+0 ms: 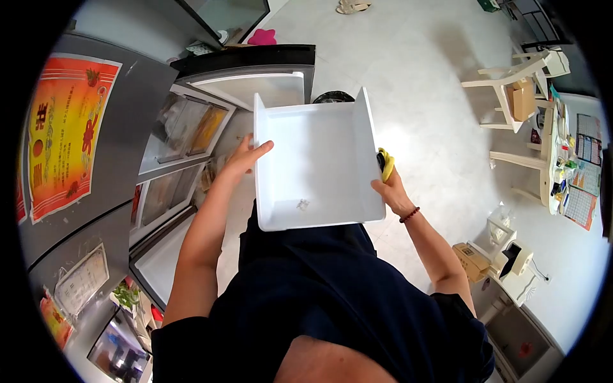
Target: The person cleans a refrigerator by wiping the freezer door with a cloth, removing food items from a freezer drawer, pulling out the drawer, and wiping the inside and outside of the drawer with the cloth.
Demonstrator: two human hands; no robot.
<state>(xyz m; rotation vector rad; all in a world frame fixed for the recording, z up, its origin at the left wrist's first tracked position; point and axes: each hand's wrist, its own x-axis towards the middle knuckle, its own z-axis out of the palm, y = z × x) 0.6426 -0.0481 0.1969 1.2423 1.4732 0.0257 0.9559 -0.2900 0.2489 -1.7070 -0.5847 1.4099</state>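
A white refrigerator drawer (311, 156) is held in front of my body, its inside facing up toward me. My left hand (246, 156) grips its left wall, the thumb over the edge and the fingers mostly hidden behind. On the other side my right hand (393, 191) holds the right wall, with the thumb against it. Between that hand and the wall is a yellow item with a black part (385, 165); its kind is unclear. A small pale, clear-looking patch (302, 205) lies in the drawer near its front edge.
At left stands a grey refrigerator (121, 127) with its door (310, 70) swung open and lower compartments (169, 191) exposed. A black-lined bin (334, 97) is behind the drawer. White chairs (504, 86), a cluttered desk (549, 153) and a cardboard box (471, 260) are at right.
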